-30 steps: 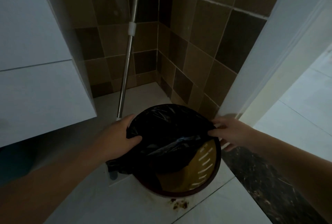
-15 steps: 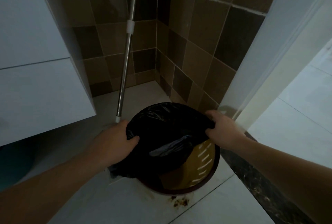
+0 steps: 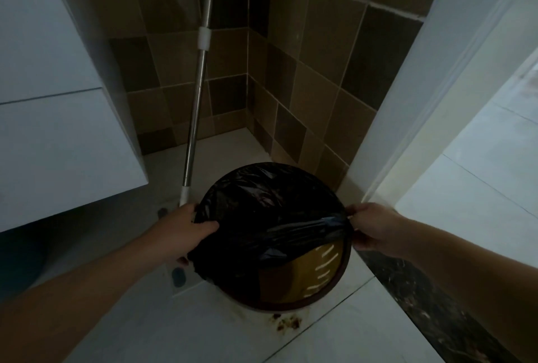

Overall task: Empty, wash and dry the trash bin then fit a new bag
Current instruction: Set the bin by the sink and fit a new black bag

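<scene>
Bin [image 3: 345, 281]: on the floor in the tiled corner, which I see from the head view.
Bag [image 3: 262, 217]: black, stretched across the far rim.
Left hand [image 3: 180, 234]: my fingers grip the bag's left edge.
Right hand [image 3: 375, 228]: I pinch its right edge.

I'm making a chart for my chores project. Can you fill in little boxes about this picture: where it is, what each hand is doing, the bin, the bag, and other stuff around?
place: tiled corner beside a doorway
left hand: grips the bag's left edge
right hand: pinches the bag's right edge
bag: black, stretched over most of the bin's mouth
bin: round, dark rim, yellow inside showing at the near right
pole: metal, leaning in the corner behind the bin
floor: pale tiles, brown stain in front of the bin
cabinet: white, on the left
</scene>
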